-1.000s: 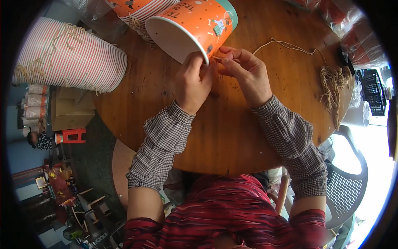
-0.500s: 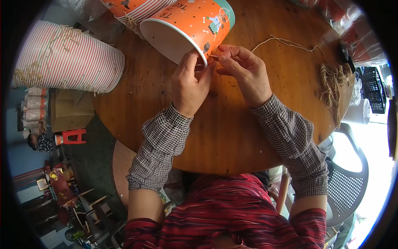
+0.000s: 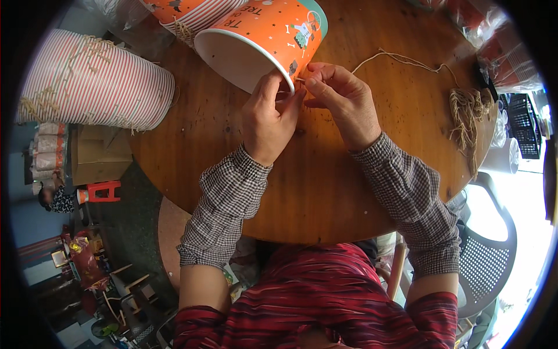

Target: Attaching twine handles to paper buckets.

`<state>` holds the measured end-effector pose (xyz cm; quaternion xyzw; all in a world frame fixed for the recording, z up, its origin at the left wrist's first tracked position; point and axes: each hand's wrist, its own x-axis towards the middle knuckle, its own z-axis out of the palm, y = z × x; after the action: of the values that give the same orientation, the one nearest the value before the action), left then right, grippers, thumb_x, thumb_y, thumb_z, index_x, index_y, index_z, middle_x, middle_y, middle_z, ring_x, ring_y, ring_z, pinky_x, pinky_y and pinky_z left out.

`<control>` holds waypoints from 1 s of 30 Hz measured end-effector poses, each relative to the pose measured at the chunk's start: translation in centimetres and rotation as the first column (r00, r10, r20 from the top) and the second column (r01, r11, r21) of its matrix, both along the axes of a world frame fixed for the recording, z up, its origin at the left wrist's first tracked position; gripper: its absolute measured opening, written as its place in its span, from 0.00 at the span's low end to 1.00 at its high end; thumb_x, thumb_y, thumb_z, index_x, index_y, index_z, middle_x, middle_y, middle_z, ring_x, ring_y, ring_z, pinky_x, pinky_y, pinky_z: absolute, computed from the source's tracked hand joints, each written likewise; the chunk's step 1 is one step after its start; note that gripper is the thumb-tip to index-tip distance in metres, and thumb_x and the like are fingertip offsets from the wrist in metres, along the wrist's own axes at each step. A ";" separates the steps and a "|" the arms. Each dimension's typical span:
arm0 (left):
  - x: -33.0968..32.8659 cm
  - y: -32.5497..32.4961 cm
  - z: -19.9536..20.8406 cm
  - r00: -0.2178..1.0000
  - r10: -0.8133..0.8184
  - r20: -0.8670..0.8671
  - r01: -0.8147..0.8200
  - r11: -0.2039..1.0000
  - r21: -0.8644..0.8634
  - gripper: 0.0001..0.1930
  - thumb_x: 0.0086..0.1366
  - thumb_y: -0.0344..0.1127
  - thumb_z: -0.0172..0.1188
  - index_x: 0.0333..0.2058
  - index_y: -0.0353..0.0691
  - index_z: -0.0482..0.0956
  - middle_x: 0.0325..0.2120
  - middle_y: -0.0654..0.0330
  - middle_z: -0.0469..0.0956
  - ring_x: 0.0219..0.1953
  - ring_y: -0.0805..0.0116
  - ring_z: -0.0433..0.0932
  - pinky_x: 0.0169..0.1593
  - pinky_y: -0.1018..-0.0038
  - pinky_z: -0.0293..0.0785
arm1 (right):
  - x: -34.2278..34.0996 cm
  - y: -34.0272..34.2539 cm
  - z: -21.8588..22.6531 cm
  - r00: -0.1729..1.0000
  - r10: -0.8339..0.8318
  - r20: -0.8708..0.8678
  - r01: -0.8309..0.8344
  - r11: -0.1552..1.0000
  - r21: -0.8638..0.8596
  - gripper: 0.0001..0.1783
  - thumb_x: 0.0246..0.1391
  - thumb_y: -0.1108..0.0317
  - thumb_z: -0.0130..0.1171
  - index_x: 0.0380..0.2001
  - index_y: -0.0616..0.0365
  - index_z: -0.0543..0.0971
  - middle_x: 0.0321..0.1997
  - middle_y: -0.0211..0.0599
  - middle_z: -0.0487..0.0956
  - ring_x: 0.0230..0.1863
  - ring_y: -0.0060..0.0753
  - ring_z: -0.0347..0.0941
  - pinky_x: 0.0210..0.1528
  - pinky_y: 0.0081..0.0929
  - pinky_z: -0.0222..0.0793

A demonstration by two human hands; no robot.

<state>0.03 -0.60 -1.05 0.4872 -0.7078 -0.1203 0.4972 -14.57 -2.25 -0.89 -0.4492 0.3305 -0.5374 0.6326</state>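
Here, left hand (image 3: pixel 269 116): gripping rim of orange printed paper bucket (image 3: pixel 261 38) lying on its side.
Right hand (image 3: pixel 343 102): pinching thin beige twine (image 3: pixel 401 58) beside left thumb.

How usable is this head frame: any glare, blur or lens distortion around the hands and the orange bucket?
Head view: strong fisheye, the round wooden table edge bows and black corners vignette the picture; daylight blows out the lower right by the mesh chair; the left hand, right hand and orange paper bucket are evenly lit and sharp at centre; the thin twine stays legible.
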 end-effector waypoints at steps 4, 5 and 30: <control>-0.5 0.3 0.2 1.000 0.008 0.029 -0.008 1.000 -0.009 0.18 0.55 0.23 0.62 0.45 0.35 0.71 0.33 0.54 0.77 0.32 0.62 0.80 0.32 0.72 0.78 | -0.1 -0.4 -1.0 0.998 -0.027 -0.065 0.022 0.997 -0.067 0.09 0.53 0.69 0.62 0.35 0.61 0.77 0.37 0.30 0.76 0.36 0.20 0.74 0.39 0.23 0.75; -0.6 0.3 0.2 1.000 0.006 0.028 -0.005 1.000 -0.009 0.18 0.55 0.23 0.62 0.45 0.35 0.71 0.33 0.54 0.77 0.32 0.62 0.80 0.32 0.72 0.78 | -0.2 -0.5 -1.2 0.988 -0.060 -0.145 0.041 0.990 -0.134 0.08 0.52 0.70 0.63 0.34 0.61 0.77 0.38 0.31 0.75 0.36 0.20 0.74 0.39 0.23 0.75; 0.6 0.8 0.6 0.980 0.007 -0.199 0.009 0.997 0.078 0.05 0.62 0.26 0.57 0.36 0.33 0.77 0.28 0.58 0.80 0.29 0.73 0.78 0.34 0.77 0.75 | 0.4 0.7 0.3 0.893 -0.186 -0.411 0.016 0.924 -0.382 0.13 0.49 0.73 0.63 0.39 0.63 0.75 0.40 0.36 0.73 0.40 0.26 0.77 0.40 0.23 0.76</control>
<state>0.59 0.16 -0.44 0.4915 -0.6494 -0.1967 0.5459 -14.20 -1.58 -0.59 -0.6512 0.3811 -0.5071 0.4165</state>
